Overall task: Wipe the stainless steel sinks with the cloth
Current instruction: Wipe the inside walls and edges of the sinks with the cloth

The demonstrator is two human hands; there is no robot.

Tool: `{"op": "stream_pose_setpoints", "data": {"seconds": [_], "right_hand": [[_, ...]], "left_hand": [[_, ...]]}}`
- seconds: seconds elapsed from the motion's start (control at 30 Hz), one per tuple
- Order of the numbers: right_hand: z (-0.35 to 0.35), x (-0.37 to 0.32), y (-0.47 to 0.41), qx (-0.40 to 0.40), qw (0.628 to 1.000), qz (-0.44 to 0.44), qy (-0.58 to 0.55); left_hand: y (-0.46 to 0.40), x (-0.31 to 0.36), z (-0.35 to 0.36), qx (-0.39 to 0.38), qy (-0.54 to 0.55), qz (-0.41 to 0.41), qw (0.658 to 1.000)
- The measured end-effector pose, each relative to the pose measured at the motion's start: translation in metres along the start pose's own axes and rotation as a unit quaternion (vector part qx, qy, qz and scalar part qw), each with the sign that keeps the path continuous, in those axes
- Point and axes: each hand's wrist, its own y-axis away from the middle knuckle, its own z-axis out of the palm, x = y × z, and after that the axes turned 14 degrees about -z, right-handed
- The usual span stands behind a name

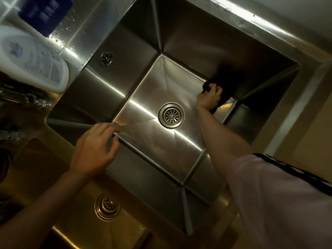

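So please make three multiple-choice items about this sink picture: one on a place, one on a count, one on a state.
1. Where is the cloth?
A. at the sink's far right wall
B. over the drain
C. on the counter

2. How many round drains show?
A. one
B. two
C. four

3. How is the left hand?
A. gripping a bottle
B. holding a sponge
C. open, holding nothing

Answers:
1 A: the right hand grips it there.
2 B: one per basin.
3 C: its fingers are loose above the rim.
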Motion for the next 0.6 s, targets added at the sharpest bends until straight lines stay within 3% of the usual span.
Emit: {"op": "stream_pose_setpoints", "data": {"seconds": [0.3, 0.6], "right_hand": [[0.079, -0.055, -0.008, -0.197, 0.951, -0.238, -0.019], [0.127, -0.106, 0.010, -0.318, 0.881, -0.347, -0.049]], "left_hand": [[0.000, -0.001, -0.001, 0.018, -0.010, 0.007, 1.000], [0.000, -0.005, 0.001, 0.025, 0.000, -0.027, 0.999]]}}
